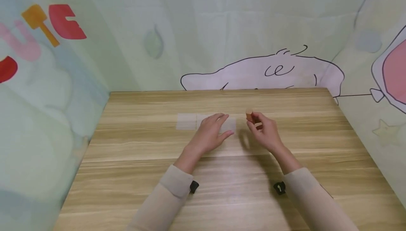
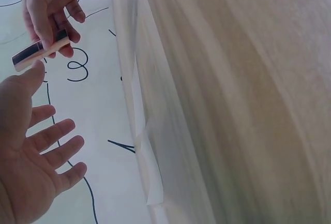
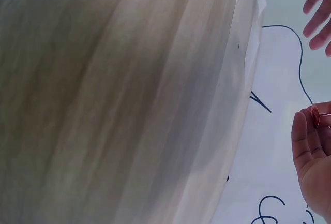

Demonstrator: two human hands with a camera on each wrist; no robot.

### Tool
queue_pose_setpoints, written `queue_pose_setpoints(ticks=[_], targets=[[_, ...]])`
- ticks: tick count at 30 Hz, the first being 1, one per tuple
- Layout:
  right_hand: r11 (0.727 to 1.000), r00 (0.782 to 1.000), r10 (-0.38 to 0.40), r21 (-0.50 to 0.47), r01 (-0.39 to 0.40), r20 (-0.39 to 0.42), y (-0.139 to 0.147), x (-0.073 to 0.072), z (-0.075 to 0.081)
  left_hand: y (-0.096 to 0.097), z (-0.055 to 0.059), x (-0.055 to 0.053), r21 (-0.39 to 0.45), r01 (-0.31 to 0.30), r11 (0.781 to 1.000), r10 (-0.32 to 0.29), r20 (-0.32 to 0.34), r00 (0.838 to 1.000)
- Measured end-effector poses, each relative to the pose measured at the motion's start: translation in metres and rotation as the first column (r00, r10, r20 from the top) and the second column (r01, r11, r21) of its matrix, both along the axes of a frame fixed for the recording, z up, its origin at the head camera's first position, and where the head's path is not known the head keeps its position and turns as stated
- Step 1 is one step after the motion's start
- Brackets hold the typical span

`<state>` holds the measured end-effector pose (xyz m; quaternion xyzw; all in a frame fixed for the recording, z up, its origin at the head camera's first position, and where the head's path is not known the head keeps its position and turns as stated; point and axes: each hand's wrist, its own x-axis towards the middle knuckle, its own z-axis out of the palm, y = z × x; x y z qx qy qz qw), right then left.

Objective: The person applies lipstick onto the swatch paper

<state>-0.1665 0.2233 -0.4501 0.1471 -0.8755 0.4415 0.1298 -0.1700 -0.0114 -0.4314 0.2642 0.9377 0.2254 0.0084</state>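
My right hand pinches a small shiny rose-gold tube, shaped like a lipstick, between thumb and fingers. In the head view the tube stands roughly upright at the fingertips, over the back half of the table. To its left, my left hand is spread with nothing in it, thumb apart from the fingers and pointing toward the right hand. Beneath and beside the left hand lies a row of pale translucent squares, partly covered by that hand. The right wrist view catches only the tube's reddish end.
The wood-grain table reaches back to a printed cloth backdrop with cartoon drawings. Cloth also hangs along the left and right sides. Small black devices sit at both sleeve cuffs.
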Motion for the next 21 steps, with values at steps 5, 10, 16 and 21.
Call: queue_pose_setpoints(ticks=[5,10,16,21], targets=[[0.999,0.999,0.034,0.012,-0.033,-0.031,-0.0004,0.0017,0.0012,-0.0029,0.0028,0.0011,0.034,0.001,0.999,-0.001,-0.006,1.000],[0.997,0.996,0.070,0.034,-0.068,-0.047,-0.0015,0.0025,0.0027,-0.0047,0.0049,0.0015,0.039,0.001,0.999,0.000,-0.016,1.000],[0.985,0.986,0.148,0.105,-0.140,-0.078,-0.0045,0.0033,0.0019,-0.0050,0.0066,0.0025,0.045,0.003,0.999,-0.003,-0.009,1.000],[0.963,0.973,0.214,0.185,-0.194,-0.091,-0.0080,0.0051,0.0032,-0.0053,0.0082,0.0033,0.069,0.006,0.998,-0.007,0.003,1.000]])
